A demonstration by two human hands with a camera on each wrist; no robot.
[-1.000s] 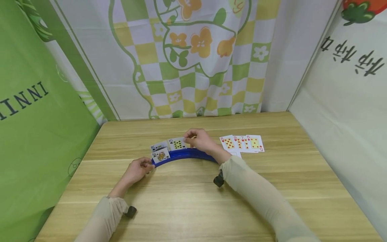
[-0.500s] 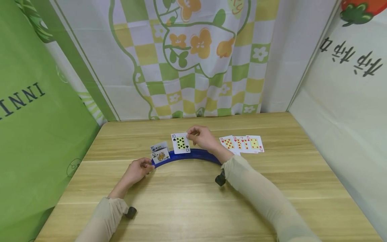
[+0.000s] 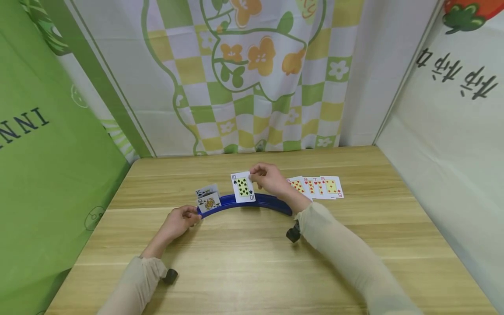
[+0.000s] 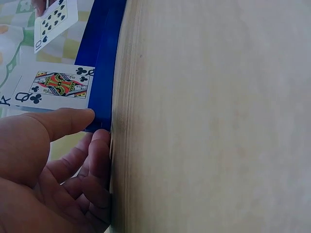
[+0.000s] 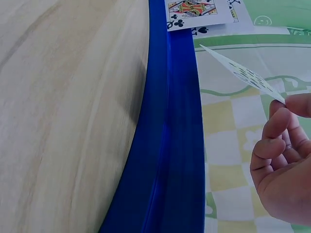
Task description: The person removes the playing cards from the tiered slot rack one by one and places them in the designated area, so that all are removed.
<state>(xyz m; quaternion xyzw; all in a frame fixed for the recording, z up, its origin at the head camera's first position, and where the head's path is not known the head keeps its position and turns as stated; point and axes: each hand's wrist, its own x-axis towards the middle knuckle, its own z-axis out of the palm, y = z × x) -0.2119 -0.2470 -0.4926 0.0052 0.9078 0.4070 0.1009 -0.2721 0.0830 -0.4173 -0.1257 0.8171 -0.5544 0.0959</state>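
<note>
Between thumb and fingertips, my right hand [image 3: 271,180] pinches the ten of spades [image 3: 243,187] by its upper right corner. The card is face toward me, over the middle of the curved blue card holder [image 3: 271,202]. A queen of clubs [image 3: 209,203] stands in the holder's left end, with a king [image 3: 207,190] partly hidden behind it. My left hand [image 3: 179,222] grips that left end; in the left wrist view the thumb [image 4: 73,120] lies on the holder beside the queen, and the other fingers curl against its end. The right wrist view shows bare grooves [image 5: 180,136] along the holder.
Several red cards lie overlapped on the wooden table [image 3: 236,262] at the right, a five of diamonds [image 3: 332,187] outermost; my right wrist covers part of them. A patterned curtain [image 3: 260,109] hangs behind the table, with a green cloth [image 3: 51,197] on the left.
The right hand has lifted the ten of spades from beside the king, turned it upright and carried it to the right along the holder. The left hand has stayed at the holder's end.
</note>
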